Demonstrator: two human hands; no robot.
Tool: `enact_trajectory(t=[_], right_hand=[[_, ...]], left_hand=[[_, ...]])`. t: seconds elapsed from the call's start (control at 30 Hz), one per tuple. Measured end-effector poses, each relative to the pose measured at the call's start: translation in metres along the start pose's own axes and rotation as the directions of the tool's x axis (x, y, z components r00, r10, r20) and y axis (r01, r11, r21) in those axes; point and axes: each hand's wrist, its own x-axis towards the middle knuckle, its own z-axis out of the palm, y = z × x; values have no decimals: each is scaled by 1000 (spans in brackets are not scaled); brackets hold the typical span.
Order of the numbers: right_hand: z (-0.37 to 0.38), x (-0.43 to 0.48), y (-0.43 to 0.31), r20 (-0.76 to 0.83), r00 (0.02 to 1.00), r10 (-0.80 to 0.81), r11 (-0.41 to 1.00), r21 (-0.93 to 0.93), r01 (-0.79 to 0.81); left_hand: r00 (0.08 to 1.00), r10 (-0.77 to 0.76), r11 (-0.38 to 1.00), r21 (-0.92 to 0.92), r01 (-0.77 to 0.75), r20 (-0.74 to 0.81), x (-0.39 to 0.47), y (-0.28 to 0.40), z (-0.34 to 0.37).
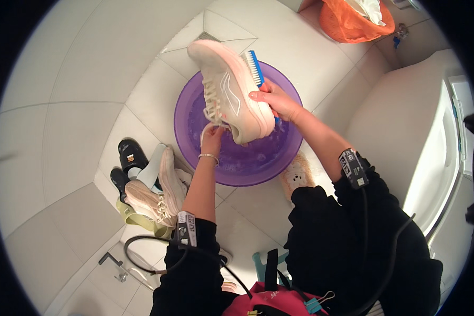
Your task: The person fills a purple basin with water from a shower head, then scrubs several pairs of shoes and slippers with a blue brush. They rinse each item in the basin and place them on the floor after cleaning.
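Note:
A pale sneaker (225, 93) with cream laces and a white outlined logo is held tilted over a purple plastic basin (183, 146) of water, its toe toward the far side. My right hand (279, 102) grips the heel side of its sole, thumb on the midsole. The same hand also holds a scrub brush (255, 68) with a blue head, white bristles and an orange part, lying along the sole. At the tongue and lace end, my left hand (211, 139) has its fingers closed on the shoe; a loose lace (204, 132) loops beside them.
Left of the basin lie a second pale sneaker (170, 183), an insole (152, 168), black slippers (132, 155) and a green clog (136, 219). A fluffy slipper (297, 175) is right of it. An orange bag-lined bin (345, 25) stands far right; a tap (120, 276) is lower left.

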Motion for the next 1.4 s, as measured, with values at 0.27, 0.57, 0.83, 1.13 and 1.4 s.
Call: enact_trajectory(t=[0.27,0.57,0.83,1.13,1.4], right_hand=[[-6,7,25,-164,985,-55,998,-51,47],[-23,15,31,-123,991,-43,987,147,61],[-7,15,31,-212,977,39,996,88,-21],[-1,14,36,-190,980,-54,967,236,99],[-7,21,41,-145,985,89,982,176,-63]], left_hand=[[968,-237,670,-734,105,-78,21,-31,8],[964,107,985,157,-70,-242,18,-93,20],[929,-187,869,388,308,-318,17,-17,1],[997,59,375,924,-71,52,0,-69,11],[982,80,729,682,61,-173,-6,30,-17]])
